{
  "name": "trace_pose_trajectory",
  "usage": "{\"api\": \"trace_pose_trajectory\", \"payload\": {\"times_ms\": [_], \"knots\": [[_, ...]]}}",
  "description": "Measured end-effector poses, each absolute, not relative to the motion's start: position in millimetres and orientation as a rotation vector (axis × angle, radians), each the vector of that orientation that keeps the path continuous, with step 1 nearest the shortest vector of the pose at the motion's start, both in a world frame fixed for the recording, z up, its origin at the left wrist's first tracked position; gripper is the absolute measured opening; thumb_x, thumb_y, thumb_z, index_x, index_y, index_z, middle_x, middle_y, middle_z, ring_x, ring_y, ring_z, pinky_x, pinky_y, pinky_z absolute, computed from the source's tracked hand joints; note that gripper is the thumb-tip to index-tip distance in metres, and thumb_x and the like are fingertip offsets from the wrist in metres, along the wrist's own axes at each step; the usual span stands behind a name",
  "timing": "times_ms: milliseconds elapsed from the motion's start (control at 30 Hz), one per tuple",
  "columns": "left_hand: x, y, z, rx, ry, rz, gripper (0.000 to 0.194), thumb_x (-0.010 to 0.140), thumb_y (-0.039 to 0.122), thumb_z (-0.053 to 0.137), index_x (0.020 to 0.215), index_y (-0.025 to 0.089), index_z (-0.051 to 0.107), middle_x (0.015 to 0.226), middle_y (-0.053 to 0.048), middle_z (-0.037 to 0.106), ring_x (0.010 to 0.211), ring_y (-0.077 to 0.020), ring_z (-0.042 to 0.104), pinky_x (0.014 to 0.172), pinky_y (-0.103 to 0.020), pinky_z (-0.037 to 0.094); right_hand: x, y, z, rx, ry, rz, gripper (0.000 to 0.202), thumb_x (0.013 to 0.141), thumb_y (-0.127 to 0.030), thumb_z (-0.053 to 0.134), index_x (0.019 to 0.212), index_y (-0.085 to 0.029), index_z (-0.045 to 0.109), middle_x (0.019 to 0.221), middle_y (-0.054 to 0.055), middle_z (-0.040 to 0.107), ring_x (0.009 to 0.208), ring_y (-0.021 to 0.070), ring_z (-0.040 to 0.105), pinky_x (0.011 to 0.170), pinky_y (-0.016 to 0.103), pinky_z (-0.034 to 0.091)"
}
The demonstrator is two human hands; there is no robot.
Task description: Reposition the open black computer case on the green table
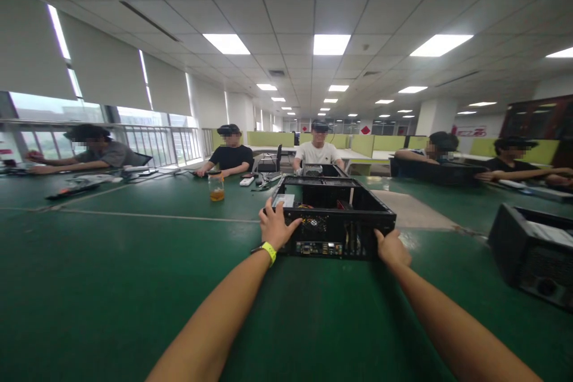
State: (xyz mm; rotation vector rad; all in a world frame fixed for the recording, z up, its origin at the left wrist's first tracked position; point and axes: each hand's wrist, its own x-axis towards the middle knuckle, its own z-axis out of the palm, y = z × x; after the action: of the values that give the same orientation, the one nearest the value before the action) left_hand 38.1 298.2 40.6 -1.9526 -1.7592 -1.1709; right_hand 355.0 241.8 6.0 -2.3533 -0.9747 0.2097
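Observation:
An open black computer case (331,215) lies flat on the green table (111,286), its port panel facing me. My left hand (276,225) grips the case's near left corner, fingers over the top edge; a yellow-green band is on that wrist. My right hand (392,248) holds the near right corner low down, fingers curled against the side. Both arms are stretched out. Wiring and a fan show inside the case.
A glass jar with amber liquid (216,187) stands left of the case. Another black case (532,253) sits at the right edge. Several people sit across and along the table with their own cases (320,170) and small items.

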Motion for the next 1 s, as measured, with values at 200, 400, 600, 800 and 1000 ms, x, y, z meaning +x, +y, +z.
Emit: {"api": "trace_pose_trajectory", "payload": {"times_ms": [200, 400, 600, 800, 1000], "knots": [[34.2, 291.6, 38.1, -1.982, -1.736, -1.189, 0.075, 0.074, 0.064, 0.058, 0.135, 0.024, 0.039, 0.149, -0.012, 0.013, 0.122, -0.0388, 0.028, 0.099, -0.054, 0.034, 355.2, 233.9, 0.4, -2.318, -1.033, 0.161, 0.070, 0.092, -0.061, 0.022, 0.126, -0.002, 0.035, 0.106, 0.027, 0.062, 0.105, 0.0391, 0.059, 0.085, 0.052, 0.043], [32.7, 287.0, 37.9, -1.994, -1.706, -1.231, 0.075, 0.074, 0.062, 0.059, 0.135, 0.023, 0.039, 0.149, -0.013, 0.013, 0.124, -0.0396, 0.025, 0.100, -0.056, 0.032, 354.3, 227.9, -0.3, -2.299, -1.079, 0.105, 0.072, 0.092, -0.060, 0.020, 0.127, 0.002, 0.033, 0.108, 0.028, 0.062, 0.102, 0.0392, 0.060, 0.085, 0.052, 0.043], [31.7, 276.9, 34.0, -1.958, -1.645, -1.252, 0.072, 0.074, 0.062, 0.060, 0.133, 0.024, 0.042, 0.149, -0.012, 0.015, 0.126, -0.0396, 0.023, 0.101, -0.056, 0.030, 354.9, 213.9, -3.4, -2.310, -1.165, 0.032, 0.078, 0.092, -0.059, 0.024, 0.133, 0.008, 0.025, 0.106, 0.031, 0.062, 0.099, 0.0408, 0.061, 0.085, 0.053, 0.043], [28.7, 263.9, 34.4, -1.950, -1.642, -1.267, 0.070, 0.075, 0.059, 0.061, 0.133, 0.023, 0.043, 0.148, -0.013, 0.017, 0.127, -0.0384, 0.023, 0.102, -0.055, 0.030, 352.5, 203.2, -2.6, -2.312, -1.148, 0.045, 0.074, 0.092, -0.058, 0.022, 0.128, 0.006, 0.030, 0.106, 0.030, 0.061, 0.098, 0.0390, 0.062, 0.085, 0.053, 0.044], [24.9, 257.1, 33.5, -1.927, -1.621, -1.259, 0.062, 0.075, 0.059, 0.061, 0.124, 0.022, 0.050, 0.148, -0.012, 0.018, 0.129, -0.0387, 0.021, 0.102, -0.056, 0.028, 348.8, 195.1, -5.0, -2.282, -1.131, 0.042, 0.072, 0.092, -0.058, 0.020, 0.126, 0.005, 0.032, 0.109, 0.029, 0.059, 0.097, 0.0401, 0.062, 0.084, 0.053, 0.045]]}}
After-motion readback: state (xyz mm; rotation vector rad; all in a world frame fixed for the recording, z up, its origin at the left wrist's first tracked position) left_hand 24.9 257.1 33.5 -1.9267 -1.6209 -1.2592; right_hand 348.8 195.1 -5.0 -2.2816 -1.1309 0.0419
